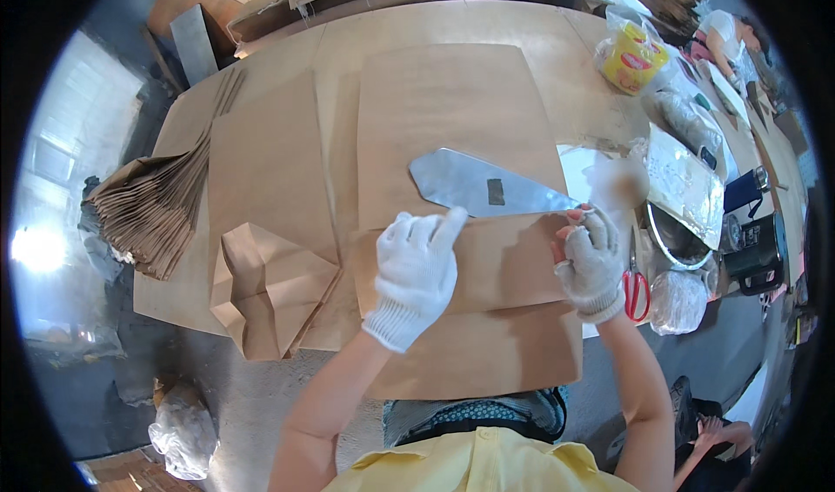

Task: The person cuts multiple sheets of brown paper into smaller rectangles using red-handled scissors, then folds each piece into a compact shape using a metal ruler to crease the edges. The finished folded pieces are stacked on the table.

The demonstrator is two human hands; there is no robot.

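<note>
A flat grey metal template point(452, 179), wide at its left end and tapering to a point on the right, lies on a large brown paper bag point(452, 100). The lower part of this paper is folded into a flap point(504, 270) just below the template. My left hand point(417, 270), in a white knit glove, rests at the flap's left side with its index finger stretched toward the template's lower edge; it grips nothing. My right hand point(591, 261), in a glove with bare fingertips, is closed at the template's pointed tip. Its thumb lies near the flap's right edge.
On the left are another flat paper bag point(265, 161), one with an opened-out bottom point(274, 287) and a fanned stack of bags point(152, 200). To the right are red-handled scissors point(636, 292), a dark mug point(755, 253) and a yellow package point(633, 60). Other people sit at the right.
</note>
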